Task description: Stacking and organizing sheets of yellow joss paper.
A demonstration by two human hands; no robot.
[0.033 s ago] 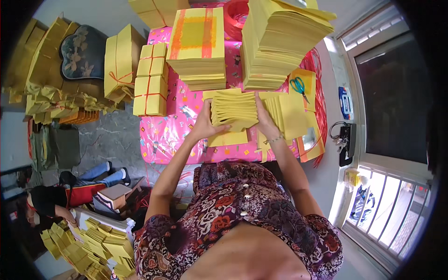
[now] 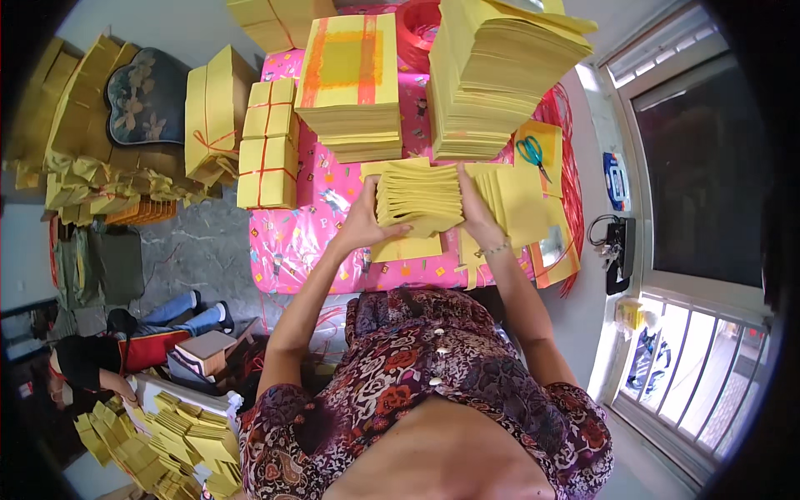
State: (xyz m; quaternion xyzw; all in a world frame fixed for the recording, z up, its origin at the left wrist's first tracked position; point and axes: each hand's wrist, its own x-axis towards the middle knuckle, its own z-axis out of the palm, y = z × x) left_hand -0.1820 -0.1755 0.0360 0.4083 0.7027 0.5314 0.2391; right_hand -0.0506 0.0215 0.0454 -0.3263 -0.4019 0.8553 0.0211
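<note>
A thick stack of yellow paper envelopes (image 2: 419, 196) is held between my two hands, its layered edges facing me. My left hand (image 2: 367, 218) grips the left end, with the thumb along the near side. Against the right end presses my right hand (image 2: 477, 212), its fingers partly hidden. More flat yellow paper (image 2: 408, 248) lies underneath. Right of my right hand, overlapping yellow envelopes (image 2: 523, 204) are spread out, and teal-handled scissors (image 2: 531, 151) rest on yellow paper beyond them. All this is on a pink patterned tablecloth (image 2: 292, 250).
Behind my hands stand a taped yellow stack (image 2: 350, 125) and a taller, leaning one (image 2: 483, 92). Bundles tied with red string (image 2: 268, 158) sit at the left. Red strands (image 2: 568, 158) hang along the right edge. Another person (image 2: 87, 362) bends near piled yellow envelopes (image 2: 171, 433) at lower left.
</note>
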